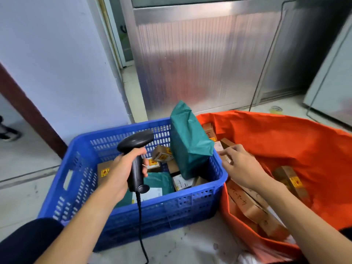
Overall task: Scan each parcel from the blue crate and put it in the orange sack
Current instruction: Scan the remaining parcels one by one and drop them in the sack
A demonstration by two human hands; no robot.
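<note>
Both arms (91,212) extended, left hand (123,168) gripping scanner (136,149), right hand (240,164) above orange sack (285,141)

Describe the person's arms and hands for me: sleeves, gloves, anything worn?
Both hands are bare, no gloves. The left hand wears a thin silvery ring on one finger; its dark sleeve is pushed up near the elbow, forearm uncovered. The right hand shows no ring or watch; that forearm is uncovered too, with a dark scrap at the frame edge, possibly a sleeve.
</note>
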